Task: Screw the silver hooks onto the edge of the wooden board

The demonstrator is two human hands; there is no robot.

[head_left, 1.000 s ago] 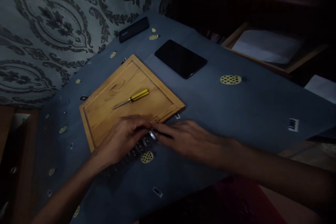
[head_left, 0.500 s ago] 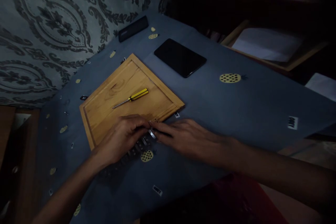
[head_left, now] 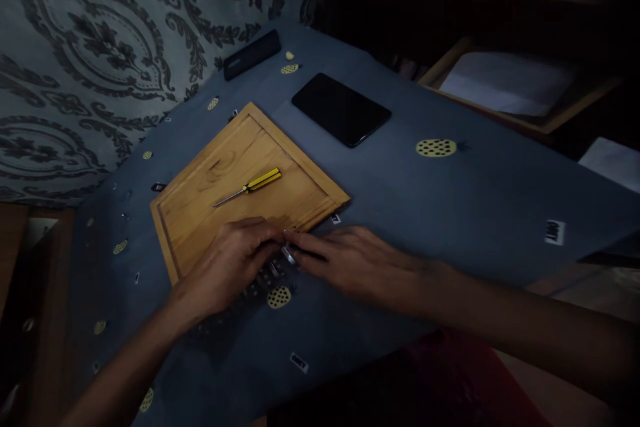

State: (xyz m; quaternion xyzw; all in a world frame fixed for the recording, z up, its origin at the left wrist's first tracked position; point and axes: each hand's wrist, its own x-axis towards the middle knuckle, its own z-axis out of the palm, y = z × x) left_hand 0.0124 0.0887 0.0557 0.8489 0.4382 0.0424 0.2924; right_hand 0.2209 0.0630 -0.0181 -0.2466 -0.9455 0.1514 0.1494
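My left hand (head_left: 233, 263) is over the near edge of a wooden board (head_left: 200, 177) with a raised rim. Its thumb and fingers are pinched around a small shiny metal piece (head_left: 289, 253). From the other side, the fingertips of my right hand (head_left: 350, 257) close on the same piece, by the board's near corner. Partly under the left hand, several small metal pieces (head_left: 274, 268) run in a row along the near edge; dimness hides their detail. On the board lies a screwdriver (head_left: 250, 185) with a yellow and black handle, untouched.
Beyond the board, a black phone (head_left: 341, 110) lies on the blue tablecloth (head_left: 490, 200). A dark phone case (head_left: 253, 55) sits at the back by the patterned wall (head_left: 90, 47). To the right, an open drawer (head_left: 545, 123) holds white paper.
The whole view has shifted very slightly. Both hands keep nearly the same pose at the metal piece, and the board and screwdriver have not moved.
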